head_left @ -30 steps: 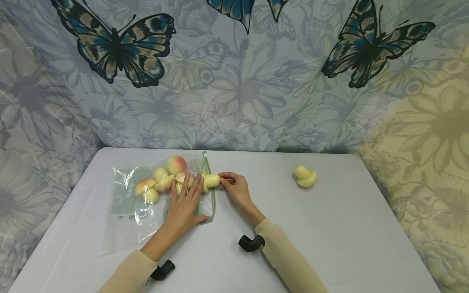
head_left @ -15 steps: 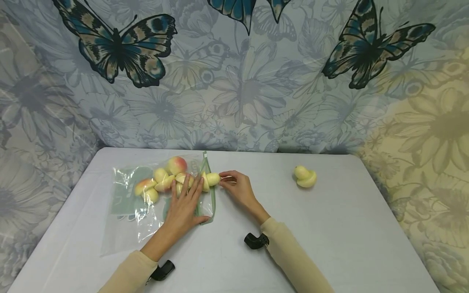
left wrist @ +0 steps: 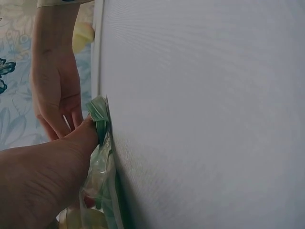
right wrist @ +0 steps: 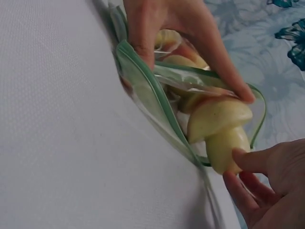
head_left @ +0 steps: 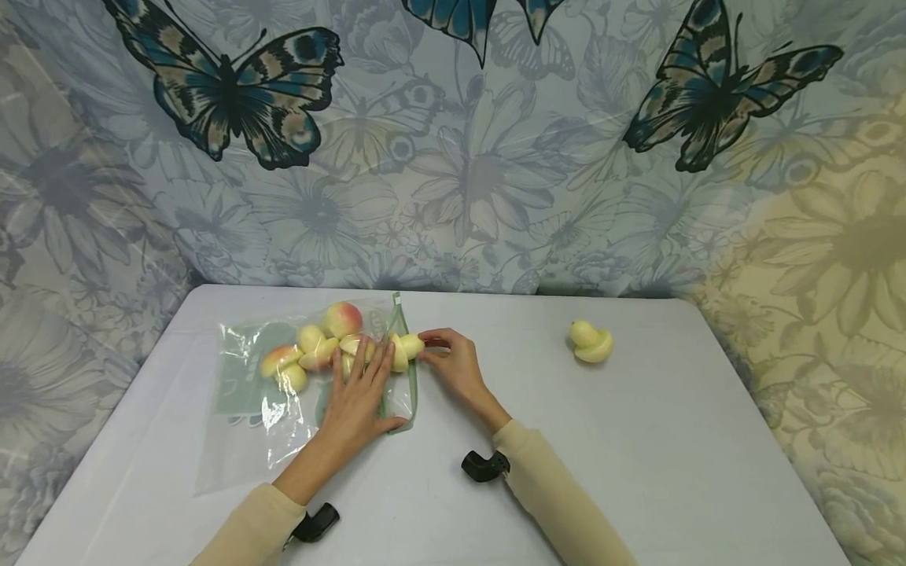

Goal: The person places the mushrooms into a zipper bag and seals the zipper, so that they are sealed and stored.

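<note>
A clear zip bag (head_left: 241,452) with a green rim lies on the table, and several yellow and reddish mushrooms (head_left: 343,318) are inside it. My left hand (head_left: 357,401) rests across the bag with its fingers spread and straight. Its thumb lies by the green rim (right wrist: 155,93). At the bag's mouth one pale yellow mushroom (right wrist: 221,119) sits with its cap inward and its stem pointing out. My right hand (head_left: 456,369) pinches the stem's end between thumb and fingertips; the right wrist view shows this closely. The left hand hides part of the bag's contents.
Another yellow mushroom (head_left: 591,342) lies alone on the white table (head_left: 672,440), to the right of both hands. A patterned cloth wall (head_left: 481,196) with butterflies rises behind the table's back edge. A black wrist camera (head_left: 485,466) sits below the right hand.
The mushroom at the mouth has slid slightly left, deeper into the bag. My right hand shifted a little right, then back left to its stem. The left hand stays in place.
</note>
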`<action>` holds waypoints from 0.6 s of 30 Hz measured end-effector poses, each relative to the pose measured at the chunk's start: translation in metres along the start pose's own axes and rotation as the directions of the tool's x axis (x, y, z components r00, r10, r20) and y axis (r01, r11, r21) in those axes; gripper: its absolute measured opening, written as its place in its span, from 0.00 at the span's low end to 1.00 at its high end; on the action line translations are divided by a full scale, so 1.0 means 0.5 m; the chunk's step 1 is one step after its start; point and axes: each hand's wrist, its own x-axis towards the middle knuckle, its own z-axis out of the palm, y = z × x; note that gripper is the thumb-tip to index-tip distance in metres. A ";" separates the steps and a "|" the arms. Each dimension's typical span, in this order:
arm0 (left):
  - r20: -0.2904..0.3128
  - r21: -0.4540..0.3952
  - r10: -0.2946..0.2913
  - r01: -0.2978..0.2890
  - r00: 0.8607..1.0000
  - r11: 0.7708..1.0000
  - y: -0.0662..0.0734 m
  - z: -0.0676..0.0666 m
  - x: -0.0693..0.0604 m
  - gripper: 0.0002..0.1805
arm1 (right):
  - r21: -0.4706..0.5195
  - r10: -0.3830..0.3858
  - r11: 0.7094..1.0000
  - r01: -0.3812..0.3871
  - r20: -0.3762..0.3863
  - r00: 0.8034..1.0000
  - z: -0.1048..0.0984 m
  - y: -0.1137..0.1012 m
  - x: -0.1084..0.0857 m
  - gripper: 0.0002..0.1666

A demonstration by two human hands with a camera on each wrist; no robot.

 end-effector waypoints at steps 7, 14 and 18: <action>0.008 0.001 -0.007 0.007 1.000 1.000 0.002 -0.003 -0.001 0.71 | 0.020 0.018 1.000 -0.017 -0.027 0.999 0.019 -0.002 -0.007 0.17; 0.014 0.007 -0.013 0.013 1.000 1.000 0.003 -0.002 0.001 0.71 | -0.016 0.051 0.999 -0.052 -0.047 0.998 0.031 -0.003 -0.008 0.16; 0.004 0.012 -0.003 0.003 1.000 1.000 0.002 -0.002 0.001 0.71 | -0.029 0.090 0.995 -0.092 -0.047 0.995 0.035 -0.008 -0.008 0.16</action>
